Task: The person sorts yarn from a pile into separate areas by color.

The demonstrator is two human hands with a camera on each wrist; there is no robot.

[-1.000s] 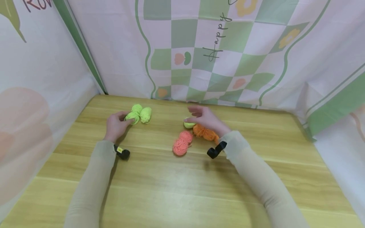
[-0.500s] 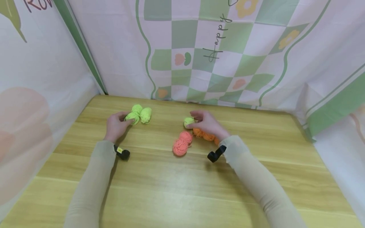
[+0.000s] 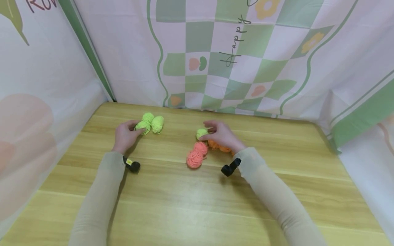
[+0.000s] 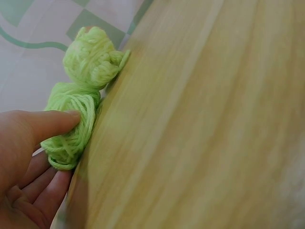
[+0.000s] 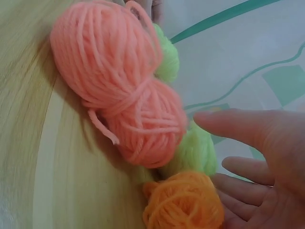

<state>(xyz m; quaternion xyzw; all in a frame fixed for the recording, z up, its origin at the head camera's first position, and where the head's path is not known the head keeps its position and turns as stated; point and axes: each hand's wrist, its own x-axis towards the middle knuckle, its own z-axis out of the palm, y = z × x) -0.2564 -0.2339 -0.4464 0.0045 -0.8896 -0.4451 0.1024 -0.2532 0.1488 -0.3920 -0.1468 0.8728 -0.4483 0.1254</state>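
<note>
Long sleeves are worn on both arms: left sleeve (image 3: 96,201) and right sleeve (image 3: 281,194) are plain pale beige and fairly close-fitting, the right visibly creased along its length. Left cuff (image 3: 113,162) and right cuff (image 3: 250,163) read slightly greyer, with left hand (image 3: 125,136) and right hand (image 3: 223,135) bare beyond them. Left unit (image 3: 133,167), wrist-mounted, is black and round-ended with a small yellow label (image 3: 129,162), its marking illegible; right unit (image 3: 227,170) is likewise black, its outline angular.

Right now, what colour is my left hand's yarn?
The yarn is lime green, clearest from the left wrist.
</note>
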